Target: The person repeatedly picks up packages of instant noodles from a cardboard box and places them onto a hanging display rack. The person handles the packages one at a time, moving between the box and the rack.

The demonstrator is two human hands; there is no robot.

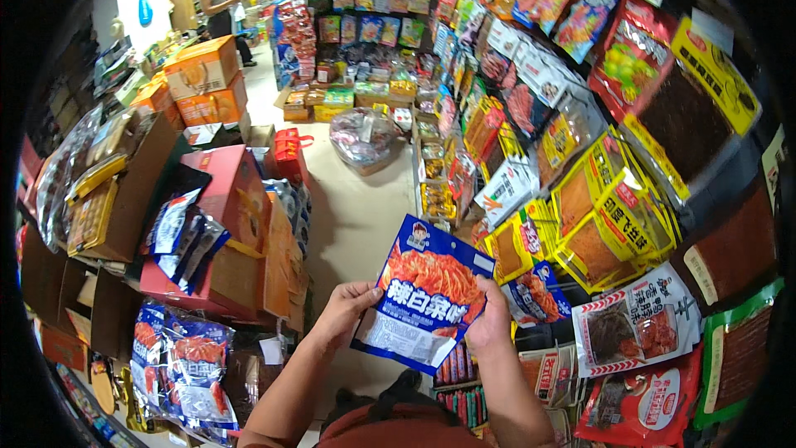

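A blue and white snack packet with a picture of red shredded food is held flat in front of me. My left hand pinches its left edge, thumb on the front. My right hand grips its right edge. Just right of it, a similar blue packet hangs among the rack's goods. At the lower left lie more such packets in clear wrapping. Several blue and silver packets rest on a pink carton.
Yellow snack bags and other packets hang along the right. Stacked orange cartons and open cardboard boxes line the left. A plastic-wrapped bundle sits on the aisle floor. A person stands in the far left background.
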